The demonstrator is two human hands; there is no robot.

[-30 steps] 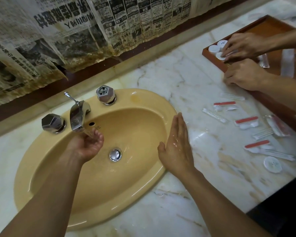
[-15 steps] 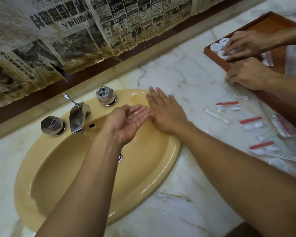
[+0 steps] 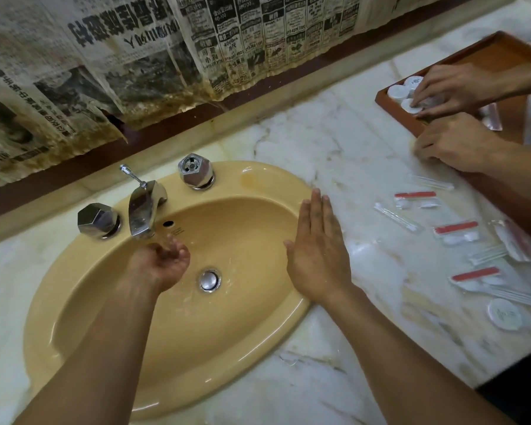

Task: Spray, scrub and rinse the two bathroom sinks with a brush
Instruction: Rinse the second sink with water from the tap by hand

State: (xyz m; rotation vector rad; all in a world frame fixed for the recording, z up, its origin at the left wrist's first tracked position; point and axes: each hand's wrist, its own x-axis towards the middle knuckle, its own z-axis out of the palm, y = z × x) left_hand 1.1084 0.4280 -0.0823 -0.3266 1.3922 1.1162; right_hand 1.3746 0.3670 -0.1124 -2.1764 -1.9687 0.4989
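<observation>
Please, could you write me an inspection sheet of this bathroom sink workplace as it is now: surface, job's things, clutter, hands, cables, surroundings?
Surface: white veined marble counter.
Job's things: yellow sink; chrome faucet between two knobs; drain stopper; no brush or spray bottle seen.
Clutter: red-striped packets and a round white disc on the counter; wooden tray with white caps.
Hands: left hand cupped under the faucet spout, holding nothing; right hand flat on the sink's right rim; another person's hands at the tray.
Cables: nothing seen.
Surroundings: stained, torn newspaper on the wall.
</observation>
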